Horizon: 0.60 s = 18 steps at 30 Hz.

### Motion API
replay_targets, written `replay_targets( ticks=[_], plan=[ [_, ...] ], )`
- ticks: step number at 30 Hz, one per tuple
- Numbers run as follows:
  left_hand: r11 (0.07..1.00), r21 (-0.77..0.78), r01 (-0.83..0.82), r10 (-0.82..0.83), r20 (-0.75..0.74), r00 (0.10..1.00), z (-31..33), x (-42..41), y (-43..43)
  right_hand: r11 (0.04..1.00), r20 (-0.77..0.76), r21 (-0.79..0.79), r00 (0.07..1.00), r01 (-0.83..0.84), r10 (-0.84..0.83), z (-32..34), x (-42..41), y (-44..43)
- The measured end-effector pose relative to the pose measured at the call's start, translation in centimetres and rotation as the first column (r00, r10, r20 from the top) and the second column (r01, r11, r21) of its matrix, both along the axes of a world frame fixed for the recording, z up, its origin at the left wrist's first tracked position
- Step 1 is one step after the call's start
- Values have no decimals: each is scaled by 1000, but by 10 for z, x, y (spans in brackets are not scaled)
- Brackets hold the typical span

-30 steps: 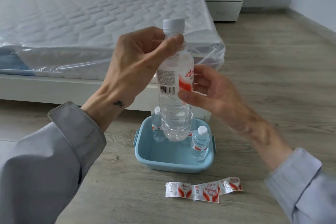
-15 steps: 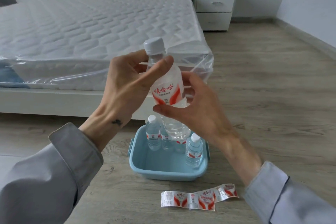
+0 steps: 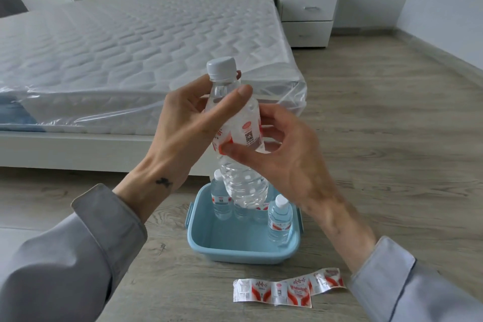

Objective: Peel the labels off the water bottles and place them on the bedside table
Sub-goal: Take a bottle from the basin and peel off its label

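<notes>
- Above the floor [image 3: 392, 138], over the far edge of a blue tub [image 3: 243, 253], a clear water bottle [image 3: 236, 185] with a white cap is held in both hands, tilted so its cap leans left and away.
- Left hand [image 3: 183, 128]: it grips the bottle's shoulder just under the cap, thumb laid across the near side and fingers wrapped round the back.
- Right hand [image 3: 285, 162]: it holds the bottle at the label band, thumb tip pressed at the lower edge of the label [image 3: 247, 133], fingers curled round the far side.
- That label, white and red with a small square code, is still wrapped round the bottle; whether any edge has lifted cannot be told.
- The tub stands on the floor near the foot corner of the bed [image 3: 130, 60], whose mattress is wrapped in clear plastic.
- 1 small labelled bottle [image 3: 279, 219] stands upright against the tub's right wall.
- Another small bottle [image 3: 220, 198] stands at the tub's far left corner; more stand along the far edge, mostly hidden behind the held one, so their count cannot be told.
- Peeled labels [image 3: 287, 289] lie flat on the floor just in front of the tub's near right corner, overlapping in a row.
- The bedside table [image 3: 307, 15], white with 2 drawers, stands by the head of the bed, well apart from the tub.
- Something clear stands on its top, too blurred to name.
</notes>
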State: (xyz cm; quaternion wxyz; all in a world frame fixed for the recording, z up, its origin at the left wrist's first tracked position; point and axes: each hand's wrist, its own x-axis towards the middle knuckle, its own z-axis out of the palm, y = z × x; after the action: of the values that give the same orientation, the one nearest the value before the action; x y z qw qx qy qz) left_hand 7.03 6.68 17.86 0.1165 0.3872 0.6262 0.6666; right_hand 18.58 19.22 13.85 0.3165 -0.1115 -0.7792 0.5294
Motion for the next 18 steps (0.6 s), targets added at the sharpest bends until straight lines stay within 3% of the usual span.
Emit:
replay_targets(
  ticks=[5,13,18],
  plan=[
    [991,56,-125,126,-2,992,-3,-1,2,996,-36,69,998,58,-56,-1,-3,-5],
    [988,143,-58,51,50,997,1,-5,-2,983,-83,-97,985,-157,150,-1,-1,7],
    [993,112,-23,18,45,999,1,-9,-3,968,-182,-130,965,-213,188,-2,0,11]
  ],
)
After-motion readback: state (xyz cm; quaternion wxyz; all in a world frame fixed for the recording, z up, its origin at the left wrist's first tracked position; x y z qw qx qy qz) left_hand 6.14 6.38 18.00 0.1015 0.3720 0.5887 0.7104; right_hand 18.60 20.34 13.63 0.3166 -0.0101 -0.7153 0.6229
